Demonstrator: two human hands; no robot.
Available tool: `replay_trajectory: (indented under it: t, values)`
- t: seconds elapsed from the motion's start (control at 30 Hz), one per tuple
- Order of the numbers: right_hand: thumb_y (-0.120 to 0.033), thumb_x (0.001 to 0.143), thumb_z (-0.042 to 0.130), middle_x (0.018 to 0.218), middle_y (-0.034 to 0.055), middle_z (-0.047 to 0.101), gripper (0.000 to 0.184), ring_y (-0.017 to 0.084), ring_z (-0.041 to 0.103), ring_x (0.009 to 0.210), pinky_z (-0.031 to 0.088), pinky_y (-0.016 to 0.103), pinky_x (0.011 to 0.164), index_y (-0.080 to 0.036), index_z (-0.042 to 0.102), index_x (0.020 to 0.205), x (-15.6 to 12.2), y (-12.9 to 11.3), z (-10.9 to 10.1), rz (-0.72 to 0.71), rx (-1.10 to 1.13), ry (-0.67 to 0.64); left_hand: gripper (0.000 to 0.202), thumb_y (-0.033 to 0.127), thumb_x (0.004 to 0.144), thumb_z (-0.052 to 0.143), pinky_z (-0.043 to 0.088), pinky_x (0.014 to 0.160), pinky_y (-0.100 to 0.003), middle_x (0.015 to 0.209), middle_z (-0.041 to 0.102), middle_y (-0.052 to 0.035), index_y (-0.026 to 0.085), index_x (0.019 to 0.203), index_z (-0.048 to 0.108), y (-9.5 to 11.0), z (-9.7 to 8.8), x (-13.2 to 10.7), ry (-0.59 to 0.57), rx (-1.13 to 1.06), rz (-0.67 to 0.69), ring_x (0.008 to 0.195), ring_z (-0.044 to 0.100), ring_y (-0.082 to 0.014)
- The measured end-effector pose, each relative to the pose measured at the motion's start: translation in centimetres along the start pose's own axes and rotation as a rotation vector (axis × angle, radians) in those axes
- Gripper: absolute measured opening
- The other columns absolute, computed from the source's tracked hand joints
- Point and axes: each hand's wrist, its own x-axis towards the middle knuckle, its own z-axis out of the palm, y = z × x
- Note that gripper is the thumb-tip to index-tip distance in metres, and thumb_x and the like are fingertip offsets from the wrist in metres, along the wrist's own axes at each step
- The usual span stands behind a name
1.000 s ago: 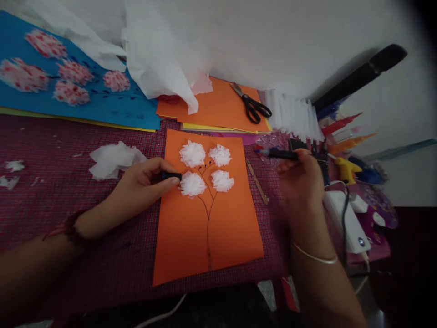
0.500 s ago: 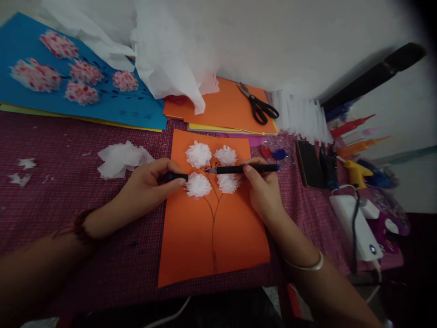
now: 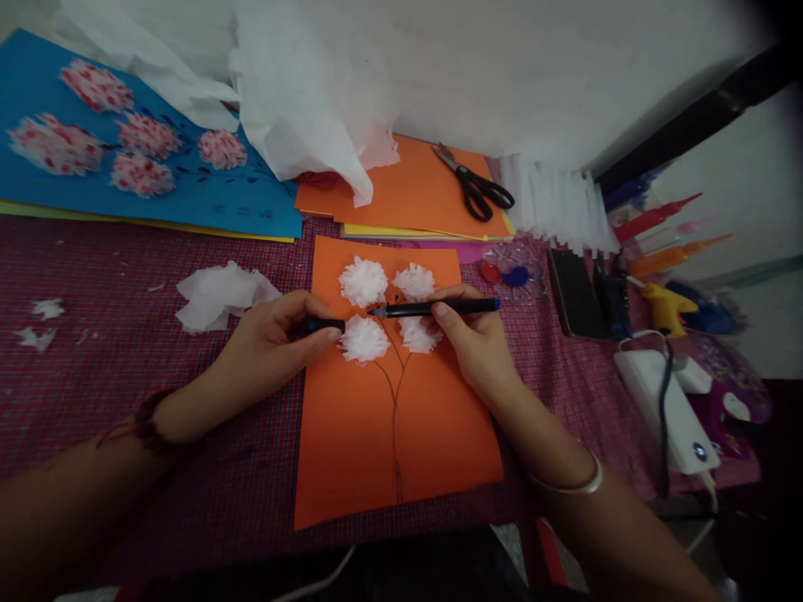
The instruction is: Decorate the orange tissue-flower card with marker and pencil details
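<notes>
An orange sheet lies on the cloth, with several fluffy white paper flowers on its upper half and thin dark stems drawn below them. My right hand is closed round a black marker with a blue tip, held level over the flowers and pointing left. Between the thumb and fingers of my left hand is the marker's dark cap, beside the lower left flower. A small gap separates the tip from the cap.
White tissue pieces lie left of the sheet. Behind are a blue sheet with pink-white flowers, scissors on orange paper and white tissue. A phone, yellow glue gun and white power bank are at right.
My right hand has moved the marker slightly left, bringing its tip nearer the cap. My left hand keeps hold of the cap in about the same place. The view has shifted slightly.
</notes>
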Motion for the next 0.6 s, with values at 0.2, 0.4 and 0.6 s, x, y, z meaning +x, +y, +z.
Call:
replay_trajectory:
  t: [0.2,0.4,0.6]
  values:
    - [-0.04,0.088,0.072,0.077,-0.0032,0.068,0.018,0.009,0.064,0.067,0.051,0.022,0.064,-0.024,0.068,0.095,-0.05,0.03,0.08,-0.004,0.002,-0.017,0.018,0.038,0.082,0.068,0.048,0.064,-0.028,0.082,0.073,-0.0019,0.021,0.087,0.068,-0.04,0.01,-0.06,-0.003,-0.024,-0.004,0.073,0.064,-0.0175]
    - [-0.04,0.086,0.073,0.075,-0.0031,0.067,0.02,0.01,0.063,0.065,0.05,0.023,0.062,-0.023,0.067,0.093,0.03,-0.27,0.37,0.002,-0.004,-0.017,0.016,0.037,0.081,0.067,0.048,0.064,-0.027,0.081,0.073,-0.0003,0.021,0.085,0.067,0.15,0.06,0.01,-0.001,-0.001,-0.005,0.072,0.064,-0.0172]
    - [-0.036,0.085,0.071,0.069,-0.0037,0.067,0.012,0.012,0.063,0.061,0.051,0.025,0.059,-0.025,0.066,0.088,0.18,-0.33,0.23,-0.001,0.036,0.083,0.015,0.037,0.081,0.068,0.049,0.064,-0.026,0.081,0.073,0.0,0.022,0.084,0.067,0.25,0.03,0.0,0.003,-0.01,0.001,0.073,0.065,-0.017]
